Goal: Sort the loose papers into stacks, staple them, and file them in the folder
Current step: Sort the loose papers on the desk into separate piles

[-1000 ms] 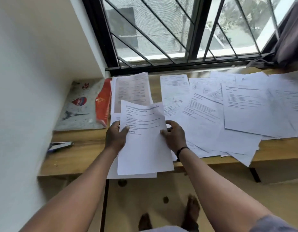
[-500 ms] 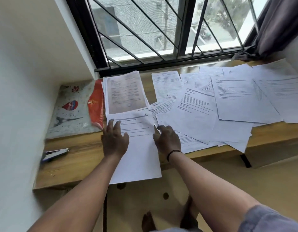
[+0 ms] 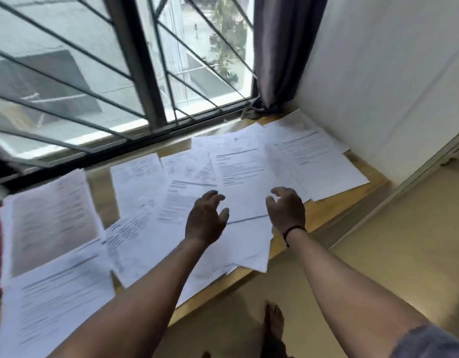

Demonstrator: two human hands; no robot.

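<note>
Both forearms are bare from wrist to past the elbow. The left hand (image 3: 206, 220) wears nothing on wrist or fingers. On the right hand (image 3: 286, 210) side, a thin black band (image 3: 293, 231) circles the wrist, with a short loose end hanging toward 7 o'clock. At the 5 o'clock corner, a grey-blue sleeve (image 3: 427, 342) with a slightly frayed hem covers the right upper arm. At 6 o'clock, a bare foot (image 3: 273, 321) shows below, toes pointing to 12 o'clock, with a dark trouser edge (image 3: 272, 350) at the ankle. Motion blur softens any finer detail.
</note>
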